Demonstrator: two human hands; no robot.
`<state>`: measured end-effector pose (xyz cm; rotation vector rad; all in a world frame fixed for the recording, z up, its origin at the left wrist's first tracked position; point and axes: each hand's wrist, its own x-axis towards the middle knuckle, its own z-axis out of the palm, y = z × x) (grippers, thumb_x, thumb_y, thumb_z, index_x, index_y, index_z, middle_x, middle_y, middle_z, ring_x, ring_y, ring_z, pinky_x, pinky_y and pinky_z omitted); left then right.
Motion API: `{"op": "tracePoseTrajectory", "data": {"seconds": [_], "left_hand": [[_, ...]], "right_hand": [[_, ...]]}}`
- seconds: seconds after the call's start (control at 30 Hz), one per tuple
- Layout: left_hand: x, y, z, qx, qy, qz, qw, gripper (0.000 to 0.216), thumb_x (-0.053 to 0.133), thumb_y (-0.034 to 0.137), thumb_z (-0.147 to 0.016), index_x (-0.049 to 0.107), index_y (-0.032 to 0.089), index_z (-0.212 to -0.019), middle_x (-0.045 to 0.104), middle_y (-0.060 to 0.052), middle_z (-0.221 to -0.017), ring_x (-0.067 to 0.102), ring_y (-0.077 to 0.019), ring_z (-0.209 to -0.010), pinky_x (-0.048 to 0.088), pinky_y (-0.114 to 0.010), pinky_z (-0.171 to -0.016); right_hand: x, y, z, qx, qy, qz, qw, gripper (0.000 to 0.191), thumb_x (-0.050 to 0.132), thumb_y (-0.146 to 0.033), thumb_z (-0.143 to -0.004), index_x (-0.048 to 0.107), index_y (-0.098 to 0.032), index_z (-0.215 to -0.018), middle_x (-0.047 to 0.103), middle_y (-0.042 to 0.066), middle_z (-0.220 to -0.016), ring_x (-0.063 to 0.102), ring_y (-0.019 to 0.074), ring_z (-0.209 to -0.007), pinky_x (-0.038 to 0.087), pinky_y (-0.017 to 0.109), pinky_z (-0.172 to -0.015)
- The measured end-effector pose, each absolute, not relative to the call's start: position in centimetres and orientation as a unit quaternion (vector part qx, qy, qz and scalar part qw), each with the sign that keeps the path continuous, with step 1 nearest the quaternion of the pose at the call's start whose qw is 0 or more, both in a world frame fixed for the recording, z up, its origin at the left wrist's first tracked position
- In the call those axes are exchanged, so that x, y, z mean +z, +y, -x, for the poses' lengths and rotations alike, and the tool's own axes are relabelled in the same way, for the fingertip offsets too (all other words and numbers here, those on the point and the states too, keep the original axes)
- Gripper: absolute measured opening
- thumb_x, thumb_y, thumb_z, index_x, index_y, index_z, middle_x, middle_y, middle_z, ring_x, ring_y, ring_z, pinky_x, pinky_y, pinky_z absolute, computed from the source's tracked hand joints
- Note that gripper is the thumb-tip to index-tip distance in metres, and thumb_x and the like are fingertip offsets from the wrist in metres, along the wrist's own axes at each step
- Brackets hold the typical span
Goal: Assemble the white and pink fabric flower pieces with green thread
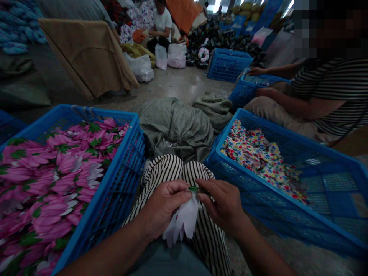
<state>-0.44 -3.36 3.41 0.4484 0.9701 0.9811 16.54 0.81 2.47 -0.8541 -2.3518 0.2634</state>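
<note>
A fabric flower with white petals and a green top hangs petals down over my striped trousers. My left hand pinches it at the upper left, near the green part. From the other side, my right hand has thumb and fingers closed on the green top. Part of that top is covered by the fingers. Many pink fabric flowers with green tops fill the blue crate at my left. Colourful printed fabric pieces lie in another blue crate at my right.
Grey-green sacks lie beyond my knees between the crates. A co-worker in a striped shirt sits at the right with hands at a blue crate. A brown cloth-covered stand is at the left; bags and another person are farther back.
</note>
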Motion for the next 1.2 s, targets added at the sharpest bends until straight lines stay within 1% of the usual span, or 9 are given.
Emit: {"op": "tracePoseTrajectory", "data": {"seconds": [0.37,0.53,0.67,0.73,0.83,0.9,1.0,1.1,1.2], "left_hand": [[4.0,-3.3,0.2,0.452,0.414,-0.135,0.778,0.018,0.073,0.022,-0.06,0.064,0.011,-0.07,0.059,-0.002,-0.059,0.051,-0.009,-0.052,0.037,-0.021,-0.052],[3.8,-3.3,0.2,0.457,0.414,-0.109,0.78,0.018,0.074,0.02,-0.058,0.062,0.012,-0.069,0.061,-0.002,-0.06,0.053,-0.0106,-0.052,0.04,-0.022,-0.053],[3.7,-3.2,0.2,0.461,0.424,-0.11,0.772,0.015,0.071,0.02,-0.062,0.064,0.012,-0.072,0.061,-0.003,-0.063,0.054,-0.0119,-0.055,0.041,-0.023,-0.056],[3.7,-3.2,0.2,0.478,0.439,-0.168,0.742,0.01,0.066,0.023,-0.068,0.066,0.014,-0.073,0.061,-0.004,-0.07,0.054,-0.0128,-0.06,0.042,-0.024,-0.059],[3.8,-3.4,0.1,0.492,0.489,-0.377,0.614,0.015,0.055,0.021,-0.078,0.07,0.017,-0.081,0.059,-0.007,-0.095,0.055,-0.0171,-0.086,0.042,-0.026,-0.078],[3.8,-3.5,0.2,0.47,0.516,-0.495,0.518,0.021,0.05,0.017,-0.081,0.07,0.02,-0.088,0.056,-0.007,-0.104,0.051,-0.0188,-0.099,0.038,-0.026,-0.086],[3.5,-3.5,0.5,0.452,0.539,-0.541,0.462,0.023,0.047,0.018,-0.082,0.065,0.021,-0.096,0.054,-0.006,-0.101,0.053,-0.0173,-0.091,0.042,-0.028,-0.079],[2.7,-3.1,1.0,0.428,0.578,-0.529,0.451,0.028,0.054,0.023,-0.077,0.057,0.018,-0.105,0.054,-0.006,-0.097,0.054,-0.0154,-0.076,0.044,-0.028,-0.069],[1.3,-2.2,1.7,0.355,0.585,-0.557,0.471,0.034,0.058,0.029,-0.075,0.057,0.015,-0.106,0.058,-0.005,-0.091,0.055,-0.0174,-0.078,0.043,-0.029,-0.07]], "right_hand": [[2.5,1.0,-16.9,0.089,-0.895,0.29,0.327,0.019,0.05,-0.023,-0.085,0.059,-0.015,-0.099,0.068,0.006,-0.071,0.061,0.0156,-0.059,0.044,0.027,-0.054],[2.0,1.1,-17.3,0.194,-0.84,0.323,0.39,0.019,0.046,-0.017,-0.085,0.059,-0.019,-0.098,0.066,0.003,-0.072,0.061,0.0147,-0.062,0.045,0.026,-0.057],[1.5,0.7,-17.1,0.338,-0.747,0.389,0.419,0.022,0.048,-0.023,-0.081,0.057,-0.021,-0.101,0.058,0.0,-0.071,0.054,0.0136,-0.059,0.043,0.024,-0.053],[1.3,0.2,-16.5,0.423,-0.692,0.399,0.428,0.027,0.053,-0.028,-0.076,0.053,-0.022,-0.102,0.054,0.0,-0.073,0.05,0.013,-0.059,0.041,0.023,-0.05],[1.1,-0.3,-15.0,0.513,-0.638,0.407,0.405,0.038,0.065,-0.028,-0.065,0.048,-0.022,-0.098,0.048,-0.002,-0.075,0.044,0.0103,-0.056,0.036,0.02,-0.046],[1.0,-0.3,-14.1,0.533,-0.604,0.43,0.407,0.032,0.066,-0.026,-0.064,0.048,-0.021,-0.09,0.046,-0.003,-0.074,0.042,0.0093,-0.056,0.035,0.019,-0.047],[0.7,0.1,-13.6,0.568,-0.525,0.455,0.441,0.015,0.06,-0.026,-0.073,0.048,-0.019,-0.078,0.048,-0.003,-0.069,0.042,0.0091,-0.057,0.035,0.019,-0.049],[0.7,0.4,-13.8,0.642,-0.465,0.422,0.44,0.014,0.06,-0.027,-0.076,0.049,-0.019,-0.078,0.051,-0.003,-0.066,0.038,0.007,-0.049,0.028,0.019,-0.043],[0.6,0.4,-14.2,0.682,-0.451,0.384,0.429,0.016,0.063,-0.026,-0.075,0.049,-0.02,-0.081,0.054,-0.004,-0.066,0.034,0.0051,-0.044,0.023,0.018,-0.039]]}}
